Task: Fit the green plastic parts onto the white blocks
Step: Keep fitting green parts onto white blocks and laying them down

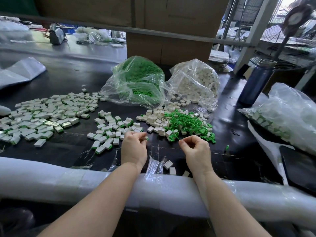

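Note:
My left hand pinches a small white block with a green part at its fingertips, low over the black table. My right hand hovers beside it with fingers curled; nothing shows between them. Just beyond the hands lies a mixed pile of loose green parts and bare white blocks. To the left spread many white blocks with green parts fitted, and a larger spread farther left.
A clear bag of green parts and a clear bag of white blocks stand behind the piles. A blue bottle and another bag sit at right. White foam padding lines the table's near edge; three white blocks lie by it.

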The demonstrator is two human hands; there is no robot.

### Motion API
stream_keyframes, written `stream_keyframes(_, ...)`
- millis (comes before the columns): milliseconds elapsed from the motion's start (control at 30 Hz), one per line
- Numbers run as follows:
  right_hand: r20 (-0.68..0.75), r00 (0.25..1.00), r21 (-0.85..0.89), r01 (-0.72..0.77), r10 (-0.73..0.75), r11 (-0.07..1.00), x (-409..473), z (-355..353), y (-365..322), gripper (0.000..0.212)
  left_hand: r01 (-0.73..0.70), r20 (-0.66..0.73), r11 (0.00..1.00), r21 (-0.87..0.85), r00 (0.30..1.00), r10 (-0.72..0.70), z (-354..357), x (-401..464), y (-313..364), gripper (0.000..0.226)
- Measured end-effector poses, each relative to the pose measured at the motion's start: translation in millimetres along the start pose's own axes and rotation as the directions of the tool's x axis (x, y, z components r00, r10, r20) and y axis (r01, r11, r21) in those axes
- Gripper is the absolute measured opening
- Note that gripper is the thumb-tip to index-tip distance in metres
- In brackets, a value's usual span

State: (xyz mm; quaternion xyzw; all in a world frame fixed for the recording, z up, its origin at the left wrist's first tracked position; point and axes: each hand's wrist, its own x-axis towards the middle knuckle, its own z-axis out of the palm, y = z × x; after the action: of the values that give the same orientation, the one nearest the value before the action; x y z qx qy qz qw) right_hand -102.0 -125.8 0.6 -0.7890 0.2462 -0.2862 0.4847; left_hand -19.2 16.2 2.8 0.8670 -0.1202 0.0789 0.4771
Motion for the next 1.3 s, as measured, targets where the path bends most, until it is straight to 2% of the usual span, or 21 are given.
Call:
stream_keyframes(100,-0.003,1.0,-0.005,-0.01,0.01,1.0,0,0,1,0.016,0.019,0.067,0.996,0.09,0.997,-0.025,1,-1,0,0.038)
stream_keyframes(333,0.012,0.999,-0.039,-0.035,0.035,0.999,1,0,2,0.016,-0.021,0.134,0.975,0.22,0.991,-0.009,6,-2,1,0.024)
stream_keyframes(533,0.019,0.999,-0.066,-0.03,0.031,0.997,2,0,1,0.016,-0.063,0.174,0.927,0.368,0.985,-0.002,7,-3,3,0.055)
stream_keyframes(633,0.022,0.999,-0.07,-0.033,0.035,0.997,1,0,1,0.015,-0.125,0.238,0.851,0.51,0.971,0.001,9,-3,3,0.068)
stream_keyframes(767,0.022,0.999,-0.085,-0.028,0.029,0.996,1,0,0,0.014,-0.228,0.369,0.77,0.596,0.929,-0.01,16,1,3,0.07)
stream_keyframes(933,0.04,0.998,-0.13,-0.044,0.05,0.991,0,1,-1,0.011,-0.267,0.463,0.749,0.607,0.884,-0.06,20,4,0,0.066)
stream_keyframes(1033,0.044,0.998,-0.148,-0.041,0.048,0.988,1,2,-2,0.011,-0.262,0.42,0.795,0.548,0.908,0.01,18,2,1,0.062)
stream_keyframes(1167,0.041,0.998,-0.156,-0.043,0.05,0.987,1,2,-3,0.012,-0.262,0.292,0.825,0.501,0.948,0.124,13,-3,4,0.044)
stream_keyframes(1300,0.034,0.998,-0.159,-0.04,0.046,0.986,1,2,-3,0.011,-0.233,0.213,0.831,0.505,0.967,0.142,13,-3,4,0.036)
